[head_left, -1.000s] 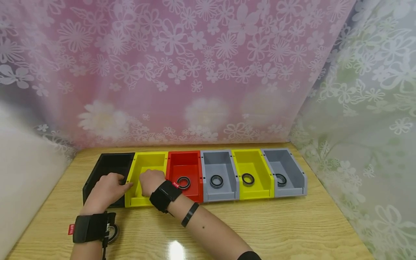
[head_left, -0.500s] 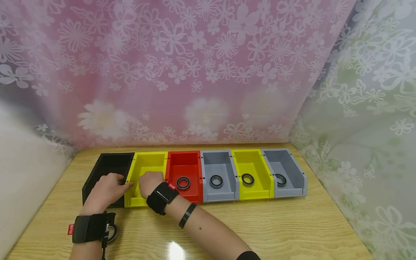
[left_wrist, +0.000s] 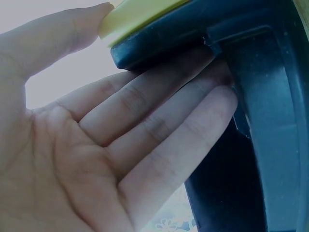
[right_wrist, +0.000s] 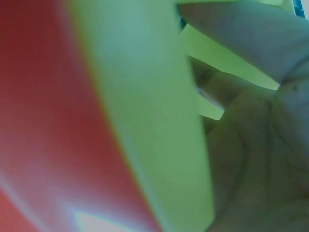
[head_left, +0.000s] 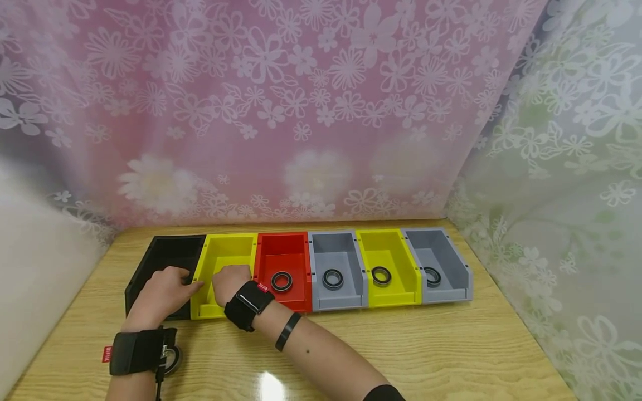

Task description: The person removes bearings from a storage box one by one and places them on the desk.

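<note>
My left hand [head_left: 163,294] is at the joined walls of the black bin [head_left: 141,273] and the left yellow bin [head_left: 232,241]. In the left wrist view its thumb [left_wrist: 72,26] touches the yellow edge and its fingers [left_wrist: 159,125] reach behind the black wall, pinching both walls between them. My right hand [head_left: 230,284] is down inside the left yellow bin, back of the hand up. In the right wrist view the yellow wall [right_wrist: 149,116] hides its fingertips; a dark sliver [right_wrist: 181,21] shows by the thumb, and I cannot tell whether it is held.
The red bin [head_left: 283,245], a grey bin [head_left: 335,242], the right yellow bin [head_left: 382,240] and another grey bin [head_left: 428,240] continue the row, each with one ball bearing [head_left: 282,281] inside. Another bearing [head_left: 173,360] lies on the wooden table [head_left: 426,356], partly under my left wrist.
My right hand has shifted slightly left and down within the left yellow bin. The left hand keeps its place on the bin walls.
</note>
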Demonstrator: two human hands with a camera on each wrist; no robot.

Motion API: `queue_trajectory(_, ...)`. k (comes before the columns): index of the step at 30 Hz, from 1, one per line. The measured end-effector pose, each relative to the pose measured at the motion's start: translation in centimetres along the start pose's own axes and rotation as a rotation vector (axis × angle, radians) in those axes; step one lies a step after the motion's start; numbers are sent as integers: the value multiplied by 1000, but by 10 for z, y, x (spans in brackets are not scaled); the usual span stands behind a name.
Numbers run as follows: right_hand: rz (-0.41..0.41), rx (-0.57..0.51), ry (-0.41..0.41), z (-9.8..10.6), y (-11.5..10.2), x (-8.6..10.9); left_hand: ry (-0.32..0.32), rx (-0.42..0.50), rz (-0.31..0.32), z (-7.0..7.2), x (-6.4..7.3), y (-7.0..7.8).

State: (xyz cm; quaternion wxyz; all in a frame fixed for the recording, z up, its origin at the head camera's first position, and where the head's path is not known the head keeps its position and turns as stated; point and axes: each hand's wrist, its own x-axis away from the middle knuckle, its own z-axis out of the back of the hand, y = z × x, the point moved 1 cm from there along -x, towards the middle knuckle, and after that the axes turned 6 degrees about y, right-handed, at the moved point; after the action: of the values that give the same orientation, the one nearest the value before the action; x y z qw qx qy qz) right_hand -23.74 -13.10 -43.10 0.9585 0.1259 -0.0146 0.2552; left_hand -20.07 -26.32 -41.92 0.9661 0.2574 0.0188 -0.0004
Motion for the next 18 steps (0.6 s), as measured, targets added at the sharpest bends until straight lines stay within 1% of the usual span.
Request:
queue_trajectory(5,2,-16,-15,1,-1,-3,4,-8,11,2,0,0)
queue_trajectory(10,3,-33,-28,1,-2,-5,-13,-21,31,4,-2,1)
queue_trajectory(18,-28,-84,-69,2,-2,-4,-21,-33,27,4,-3,1)
